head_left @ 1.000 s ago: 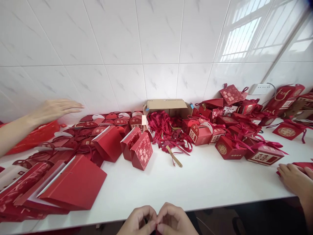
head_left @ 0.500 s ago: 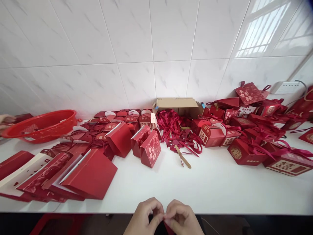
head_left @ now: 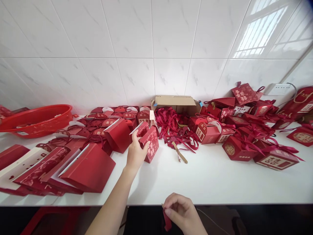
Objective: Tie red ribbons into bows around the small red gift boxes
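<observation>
Reaching over the white table, my left hand (head_left: 137, 151) has its fingers and thumb around the near side of a small red patterned gift box (head_left: 153, 143), which stands on the tabletop. Just behind that box is a second small red box (head_left: 141, 129), close against it. My right hand (head_left: 181, 211) is low at the table's front edge, pinching a dark red ribbon (head_left: 167, 223) between thumb and fingers. The ribbon's end hangs below the edge.
A cardboard box (head_left: 176, 100) spills a heap of red ribbons (head_left: 168, 120) at the back. Larger red gift boxes (head_left: 90, 169) lean in a row at left, near a red plastic basin (head_left: 46, 122). Ribbon-tied boxes (head_left: 241, 148) crowd the right. A gold strip (head_left: 180, 153) lies mid-table.
My hands were together at the table edge; my left hand has moved forward onto the small box. My right hand has stayed low, and the ribbon in it now shows. The view shifted slightly.
</observation>
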Available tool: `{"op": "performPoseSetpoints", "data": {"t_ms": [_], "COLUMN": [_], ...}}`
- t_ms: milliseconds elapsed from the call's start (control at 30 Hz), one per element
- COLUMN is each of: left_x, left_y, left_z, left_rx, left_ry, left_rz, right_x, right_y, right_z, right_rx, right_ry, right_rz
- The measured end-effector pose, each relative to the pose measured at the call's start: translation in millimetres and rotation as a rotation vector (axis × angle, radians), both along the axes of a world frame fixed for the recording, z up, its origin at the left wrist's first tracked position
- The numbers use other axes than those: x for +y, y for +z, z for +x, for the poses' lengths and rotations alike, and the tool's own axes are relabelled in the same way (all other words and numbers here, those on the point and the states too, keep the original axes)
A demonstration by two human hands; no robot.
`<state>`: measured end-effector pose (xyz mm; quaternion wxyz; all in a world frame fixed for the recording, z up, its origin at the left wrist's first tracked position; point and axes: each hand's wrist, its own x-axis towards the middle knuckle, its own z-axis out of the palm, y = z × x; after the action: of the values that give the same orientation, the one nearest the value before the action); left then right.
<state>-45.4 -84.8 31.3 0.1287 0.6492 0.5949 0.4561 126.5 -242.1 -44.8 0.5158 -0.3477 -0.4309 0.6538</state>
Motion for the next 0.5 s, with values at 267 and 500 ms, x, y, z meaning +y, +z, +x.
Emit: {"op": "performPoseSetpoints", "data": {"t_ms": [267,500], "left_x": [-58,-81], "left_y": [-15.7,-25.8], "left_z": [12,23], "left_rx": [-0.197,-0.301], "left_ry": [-0.400,-0.438], "left_rz": [-0.162,-0.098], "right_x": [10,38], "right_y": [29.7,37.1], "right_z": [25,20], "right_rx": [-0.470,-0.743], "right_ry": [-0.325,-0.525], "right_rz": [0.299,0.546]}}
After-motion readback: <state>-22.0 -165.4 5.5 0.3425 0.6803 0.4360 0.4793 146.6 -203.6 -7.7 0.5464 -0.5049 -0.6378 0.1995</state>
